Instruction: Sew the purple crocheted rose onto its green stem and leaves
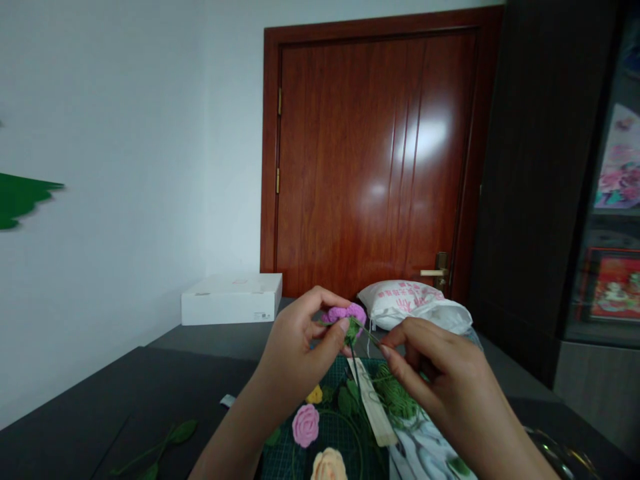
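Observation:
My left hand (pixel 295 347) is closed in a pinch on a purple crocheted flower (pixel 345 313) with a green base, held up over the table. My right hand (pixel 440 373) is closed too, its fingertips pinching a thin green strand (pixel 367 331) that runs from the flower's base. Below the hands lie a pink crocheted rose (pixel 305 424), a peach rose (pixel 329 465), a small yellow flower (pixel 315 395) and a pile of green yarn (pixel 397 397) on a green cutting mat (pixel 320 440). A pale wooden stick (pixel 373 407) lies across the mat.
A dark table (pixel 125 393) carries a white box (pixel 231 300) at the back left and a white plastic bag (pixel 415 303) at the back right. Green leaf stems (pixel 160 443) lie at the front left. A red-brown door (pixel 370 160) and a dark cabinet (pixel 540 173) stand behind.

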A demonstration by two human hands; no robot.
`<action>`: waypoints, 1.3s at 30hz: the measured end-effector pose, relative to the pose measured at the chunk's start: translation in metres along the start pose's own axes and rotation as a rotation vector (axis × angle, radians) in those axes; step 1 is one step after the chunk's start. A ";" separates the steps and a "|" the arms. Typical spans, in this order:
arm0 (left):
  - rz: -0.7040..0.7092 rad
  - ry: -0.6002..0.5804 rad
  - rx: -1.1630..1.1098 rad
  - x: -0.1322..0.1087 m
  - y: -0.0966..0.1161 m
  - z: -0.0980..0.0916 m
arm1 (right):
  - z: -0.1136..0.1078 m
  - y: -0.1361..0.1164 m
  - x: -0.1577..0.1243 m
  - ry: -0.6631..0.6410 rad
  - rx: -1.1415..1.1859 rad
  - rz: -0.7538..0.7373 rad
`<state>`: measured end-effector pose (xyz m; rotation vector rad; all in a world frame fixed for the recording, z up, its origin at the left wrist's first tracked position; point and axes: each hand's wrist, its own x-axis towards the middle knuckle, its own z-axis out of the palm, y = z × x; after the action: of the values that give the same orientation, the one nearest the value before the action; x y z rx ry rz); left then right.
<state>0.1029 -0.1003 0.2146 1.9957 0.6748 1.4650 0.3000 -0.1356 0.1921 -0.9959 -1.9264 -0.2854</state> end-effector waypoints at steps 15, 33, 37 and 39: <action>0.106 0.037 0.247 -0.004 0.002 0.006 | 0.012 -0.011 -0.001 0.038 0.061 0.064; 0.192 -0.010 0.299 -0.005 0.000 0.002 | 0.010 -0.013 0.000 0.104 -0.083 -0.012; 0.178 -0.078 0.332 -0.006 -0.002 -0.003 | 0.005 -0.008 0.002 0.110 -0.184 -0.086; 0.166 -0.101 0.323 -0.006 -0.004 -0.005 | 0.001 -0.004 0.002 0.104 -0.216 -0.101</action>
<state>0.0963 -0.1006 0.2092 2.4059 0.7560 1.4063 0.2958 -0.1367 0.1934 -1.0034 -1.8816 -0.6018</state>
